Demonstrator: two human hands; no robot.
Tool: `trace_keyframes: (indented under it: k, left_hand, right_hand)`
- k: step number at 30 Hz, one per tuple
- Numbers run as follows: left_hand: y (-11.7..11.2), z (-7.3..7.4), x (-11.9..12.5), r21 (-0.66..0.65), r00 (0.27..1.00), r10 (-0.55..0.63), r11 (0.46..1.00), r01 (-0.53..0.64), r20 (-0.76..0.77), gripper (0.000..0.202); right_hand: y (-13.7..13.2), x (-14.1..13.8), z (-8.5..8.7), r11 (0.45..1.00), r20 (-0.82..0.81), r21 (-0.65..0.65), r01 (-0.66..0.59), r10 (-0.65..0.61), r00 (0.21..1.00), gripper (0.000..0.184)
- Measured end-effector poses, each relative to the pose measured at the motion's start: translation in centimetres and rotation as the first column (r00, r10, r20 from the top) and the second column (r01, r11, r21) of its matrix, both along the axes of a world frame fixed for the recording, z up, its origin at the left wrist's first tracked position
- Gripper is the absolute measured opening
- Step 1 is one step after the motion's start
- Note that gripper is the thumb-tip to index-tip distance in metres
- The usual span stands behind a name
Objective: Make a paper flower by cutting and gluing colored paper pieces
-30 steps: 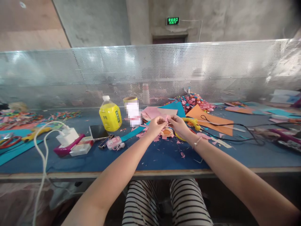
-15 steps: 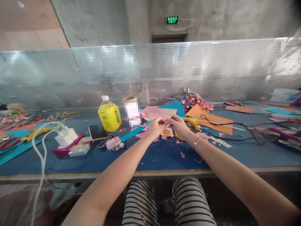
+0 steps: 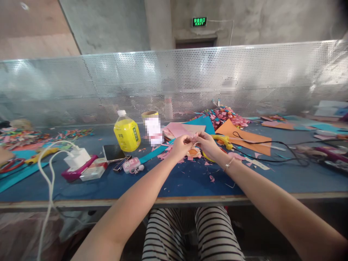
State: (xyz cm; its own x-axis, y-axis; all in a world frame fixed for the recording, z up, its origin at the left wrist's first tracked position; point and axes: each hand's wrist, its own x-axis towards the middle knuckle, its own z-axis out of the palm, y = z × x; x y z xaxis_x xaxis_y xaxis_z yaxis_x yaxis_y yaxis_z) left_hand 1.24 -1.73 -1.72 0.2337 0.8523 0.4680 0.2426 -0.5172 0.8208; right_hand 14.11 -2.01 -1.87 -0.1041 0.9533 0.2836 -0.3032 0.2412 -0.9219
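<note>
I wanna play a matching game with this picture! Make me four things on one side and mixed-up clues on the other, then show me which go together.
Things:
1. Pink piece
2. Big bottle
3. Exit sign
4. Striped trousers

Clues:
A. Below the table edge
B. Glowing green letters
C. At the fingertips of the left hand and right hand
D. Mostly yellow

Pairs: 1-C, 2-D, 3-B, 4-A

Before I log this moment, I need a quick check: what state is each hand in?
Left hand: closed, fingertips pinched, apparently on a small pink piece.
Right hand: closed, fingertips apparently at that same piece.
</note>
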Motion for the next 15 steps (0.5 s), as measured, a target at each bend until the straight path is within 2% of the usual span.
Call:
trace_keyframes:
  k: [15]
  left_hand:
    - [-0.06, 0.09, 0.12, -0.039, 0.998, -0.045, 0.998, 0.047, 0.053, 0.018]
  right_hand:
    - [0.51, 0.47, -0.22, 1.000, 0.003, 0.030, -0.011, 0.011, 1.000, 0.030]
